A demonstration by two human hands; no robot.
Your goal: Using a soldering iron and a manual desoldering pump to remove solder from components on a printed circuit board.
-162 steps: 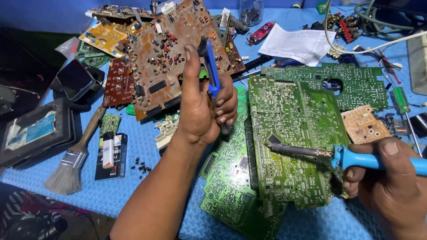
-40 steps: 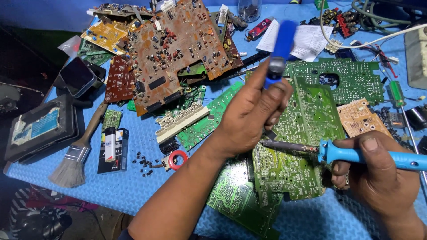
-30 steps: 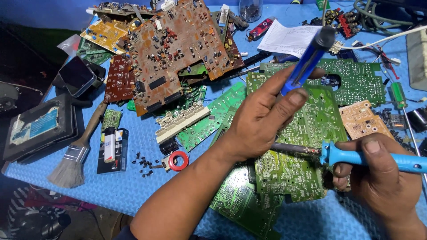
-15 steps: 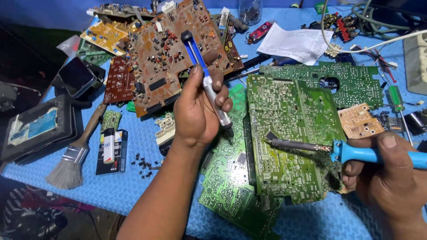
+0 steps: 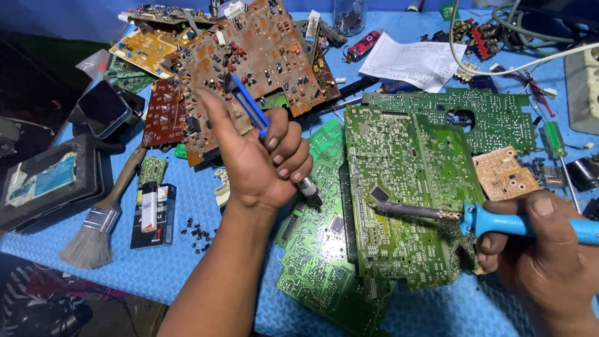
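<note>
My left hand [image 5: 262, 159] grips a blue desoldering pump [image 5: 248, 106], its dark nozzle pointing down at a green circuit board [image 5: 315, 249]. My right hand [image 5: 546, 256] holds a blue-handled soldering iron [image 5: 499, 219] whose metal tip rests on a larger green circuit board [image 5: 405, 187] lying in front of me. The two hands are apart, the pump left of the iron's tip.
Brown and orange circuit boards [image 5: 249, 56] are piled at the back left. A paintbrush [image 5: 100, 215], a small box [image 5: 153, 212], loose dark parts [image 5: 196, 229], a paper sheet [image 5: 415, 62], a green screwdriver [image 5: 555, 146] and cables [image 5: 518, 37] lie on the blue mat [image 5: 187, 274].
My left hand lifted the pump high over the boards, then brought it back down to the left, nozzle near the green board. The soldering iron stayed on the large board.
</note>
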